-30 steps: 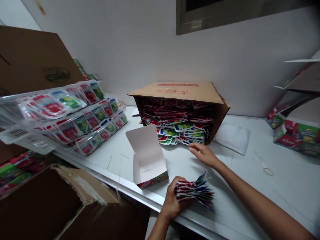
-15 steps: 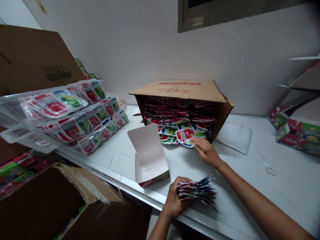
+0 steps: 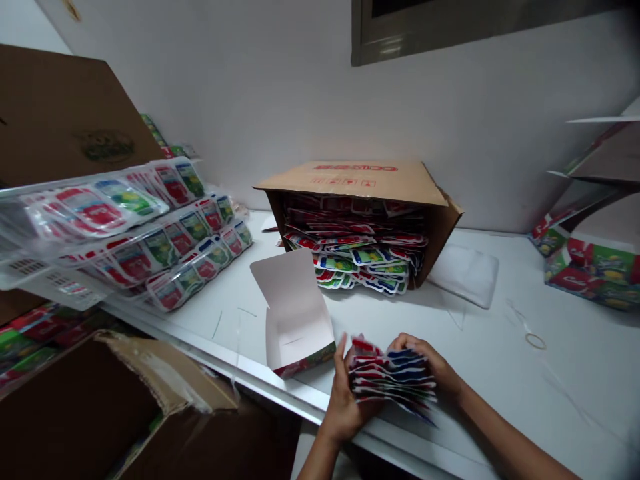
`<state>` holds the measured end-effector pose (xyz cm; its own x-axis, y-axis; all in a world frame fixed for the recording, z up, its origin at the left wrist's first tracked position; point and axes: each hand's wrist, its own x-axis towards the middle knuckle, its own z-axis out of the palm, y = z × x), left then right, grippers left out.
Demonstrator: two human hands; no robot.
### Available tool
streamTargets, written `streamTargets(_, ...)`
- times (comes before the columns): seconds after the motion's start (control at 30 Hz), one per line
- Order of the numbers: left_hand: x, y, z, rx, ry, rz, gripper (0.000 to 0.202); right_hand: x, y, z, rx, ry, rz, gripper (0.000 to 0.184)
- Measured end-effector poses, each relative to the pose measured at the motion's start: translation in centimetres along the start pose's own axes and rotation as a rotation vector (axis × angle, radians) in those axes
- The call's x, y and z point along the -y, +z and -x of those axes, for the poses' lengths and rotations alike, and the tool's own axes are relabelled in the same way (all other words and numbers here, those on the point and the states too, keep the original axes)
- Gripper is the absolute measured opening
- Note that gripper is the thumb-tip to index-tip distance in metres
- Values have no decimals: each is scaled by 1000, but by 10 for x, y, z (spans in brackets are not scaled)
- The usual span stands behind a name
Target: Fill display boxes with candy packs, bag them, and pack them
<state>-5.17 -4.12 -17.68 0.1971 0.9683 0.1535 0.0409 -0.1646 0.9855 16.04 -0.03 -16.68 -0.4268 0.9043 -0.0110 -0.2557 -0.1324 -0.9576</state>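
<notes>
My left hand (image 3: 343,400) grips a stack of flat colourful sachets (image 3: 390,380) at its left end, near the front edge of the white table (image 3: 500,360). My right hand (image 3: 433,363) is closed on the same stack from the right and top. Just left of the stack stands a small open white carton (image 3: 295,320) with its lid up. Behind it a cardboard box (image 3: 365,183) lies on its side, packed with more sachets (image 3: 360,257).
Clear plastic trays of sachets (image 3: 130,233) are stacked at the left over a shelf edge. A torn brown carton (image 3: 150,400) sits below left. Printed cartons (image 3: 595,267) stand at the right. A rubber band (image 3: 535,341) and a white pad (image 3: 465,273) lie on the table.
My right hand pulled a sachet out of the cardboard box and brought it back onto the stack held by my left hand. Both hands now hold the stack.
</notes>
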Motion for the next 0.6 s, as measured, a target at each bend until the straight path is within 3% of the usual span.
streamTargets(0.07,0,0,-1,-2,-32,22,115,6,-7,-6,96,1,85,37)
streamTargets(0.13,-1,-2,-3,40,-23,-2,89,18,-14,-21,129,-40,326,41)
streamTargets(0.2,-3,-3,-6,74,55,-46,55,32,-18,-49,1,-169,696,40)
streamTargets(0.27,-6,-4,-8,69,132,-53,43,45,-20,-87,-244,-336,972,34)
streamTargets(0.37,-12,-4,-7,90,61,-27,48,55,-21,-142,-329,-423,1046,47)
streamTargets(0.43,-17,-3,-5,106,-27,-23,49,57,-23,-164,-326,-455,1060,39)
streamTargets(0.5,-21,-2,-4,106,-64,-7,48,57,-27,-170,-309,-481,1056,29)
streamTargets(0.6,-22,-1,-4,96,-56,0,45,53,-33,-151,-298,-505,1014,28)
